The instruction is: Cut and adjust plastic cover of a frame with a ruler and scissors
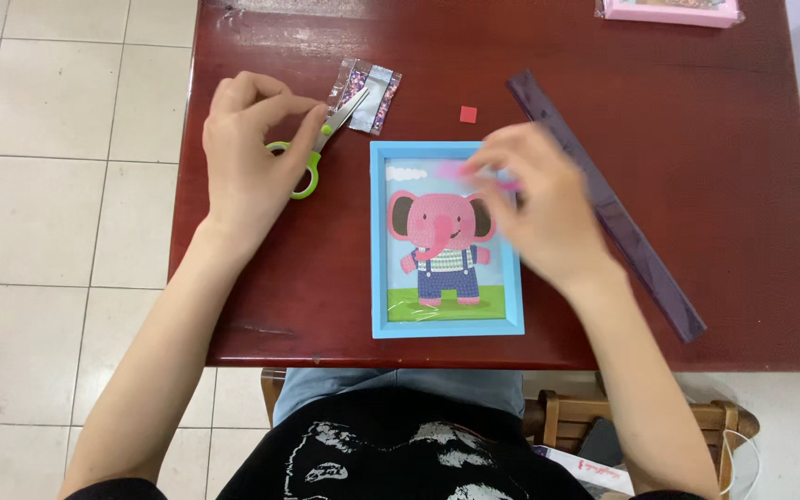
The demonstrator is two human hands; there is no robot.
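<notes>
A blue-framed picture [444, 326] of a pink elephant lies flat on the dark red table [696, 185]. My right hand [539, 208] hovers over the frame's upper right corner, fingers pinched on a small pink pen-like tool [474, 174], blurred by motion. My left hand [247, 157] rests on green-handled scissors [311, 162], whose blades point up-right onto two small clear packets of beads [368, 93].
A small red square [468, 114] lies above the frame. A long dark purple strip [608, 208] runs diagonally on the right. A pink-edged box [668, 11] sits at the far right corner. A wooden chair [641, 421] and tiled floor lie below.
</notes>
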